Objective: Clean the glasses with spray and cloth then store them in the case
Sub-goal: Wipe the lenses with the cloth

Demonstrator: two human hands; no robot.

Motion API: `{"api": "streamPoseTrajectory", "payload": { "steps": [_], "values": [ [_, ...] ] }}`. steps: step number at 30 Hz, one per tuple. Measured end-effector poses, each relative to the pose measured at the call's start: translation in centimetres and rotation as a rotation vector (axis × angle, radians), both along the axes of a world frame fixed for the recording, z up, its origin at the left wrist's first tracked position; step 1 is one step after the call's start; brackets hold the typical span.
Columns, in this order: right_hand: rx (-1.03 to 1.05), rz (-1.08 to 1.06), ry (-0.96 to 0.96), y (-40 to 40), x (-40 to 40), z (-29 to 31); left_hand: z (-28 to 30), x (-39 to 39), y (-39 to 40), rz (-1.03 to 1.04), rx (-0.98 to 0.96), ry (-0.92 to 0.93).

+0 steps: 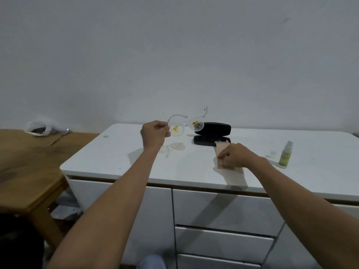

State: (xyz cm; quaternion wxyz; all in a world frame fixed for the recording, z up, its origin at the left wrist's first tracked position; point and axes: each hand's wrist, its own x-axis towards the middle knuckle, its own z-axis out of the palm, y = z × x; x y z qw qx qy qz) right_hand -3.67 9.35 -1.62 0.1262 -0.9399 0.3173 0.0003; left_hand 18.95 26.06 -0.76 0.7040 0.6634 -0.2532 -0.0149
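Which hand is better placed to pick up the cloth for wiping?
Right. The right hand is already on the cloth, while the left hand holds the glasses up.

Clear glasses (186,125) with yellow smears held aloft—black case (212,133) open, pink cloth (223,152) flat, spray bottle (285,154) upright.

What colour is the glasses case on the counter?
Black. The open case shows plainly in the head view, behind the pink cloth.

We see dim, flat, soft-focused light, faint shadows on the white cabinet top (120,152), and wide-angle bending toward the edges.
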Motion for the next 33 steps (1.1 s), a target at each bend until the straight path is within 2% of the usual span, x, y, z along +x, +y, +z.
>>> {"api": "streamPoseTrajectory", "payload": {
  "steps": [8,10,12,14,16,17,18,20,24,29,33],
  "values": [
    [-0.089,0.013,-0.256,-0.4,0.3,-2.5,-0.3,0.2,0.0,0.027,0.008,0.004],
    [-0.043,-0.035,-0.297,-0.3,1.0,-2.5,-0.2,0.1,0.1,0.028,0.003,0.012],
    [0.162,-0.171,-0.454,0.1,1.9,-2.3,-0.1,0.1,0.2,0.028,0.003,0.011],
    [0.598,-0.341,-0.756,0.9,2.7,-1.7,0.0,0.1,0.4,0.036,0.010,0.002],
    [1.093,-0.383,-1.005,2.0,3.6,-0.8,0.1,0.0,0.5,0.047,0.023,-0.014],
    [1.263,-0.371,-1.089,2.6,4.0,-0.3,0.1,0.0,0.6,0.052,0.030,-0.024],
    [1.348,-0.347,-1.152,3.0,4.4,0.0,0.2,-0.1,0.6,0.057,0.037,-0.032],
    [1.311,-0.318,-1.236,4.0,5.4,0.7,0.3,-0.3,0.7,0.061,0.051,-0.048],
    [1.218,-0.393,-1.403,5.6,7.4,1.8,0.9,-0.9,0.7,0.043,0.054,-0.064],
    [0.980,-0.440,-1.489,5.9,9.8,1.5,1.7,-1.2,0.8,0.010,0.038,-0.066],
    [0.894,-0.417,-1.555,6.3,10.4,1.8,2.4,-1.4,1.1,-0.034,0.004,-0.049]
  ]
}}
